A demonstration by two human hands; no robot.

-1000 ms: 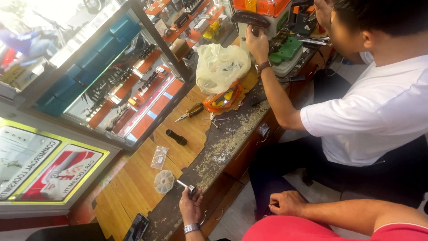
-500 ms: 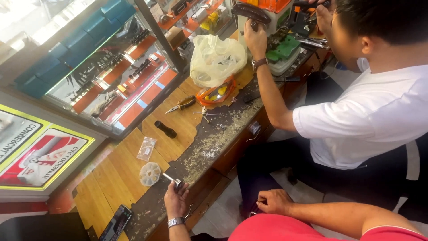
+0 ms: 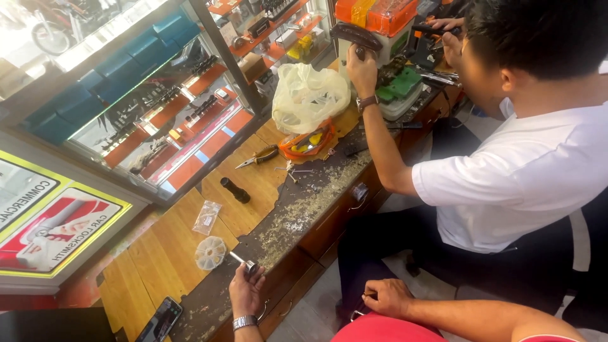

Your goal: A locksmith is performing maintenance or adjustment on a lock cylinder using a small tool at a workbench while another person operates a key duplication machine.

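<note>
**Ana:** What does the person's left hand (image 3: 246,290) hold?

**Ben:** A small silver metal cylinder (image 3: 244,263). The fingers are closed around it, right at the front edge of the wooden workbench (image 3: 171,253). There is a watch on that wrist.

**Ana:** And the right hand (image 3: 387,297)?

**Ben:** It rests on the person's red lap. The fingers are curled, and there may be something small and dark under them, but the view is too poor to be sure.

**Ana:** What boxes or bags are there?

**Ben:** A round clear parts box (image 3: 210,252) sits just beside the cylinder, with tiny bits in little sections. A small clear bag (image 3: 207,217) lies near it. Farther up is a big pale plastic bag (image 3: 309,95), puffy and full.

**Ana:** Is there room to move?

**Ben:** Yes, bare wood lies between the round box and a phone (image 3: 159,320) at the near corner. The front strip is dark and covered in metal dust. Another person in a white shirt (image 3: 525,183) works at a machine (image 3: 392,57) at the far end.
</note>
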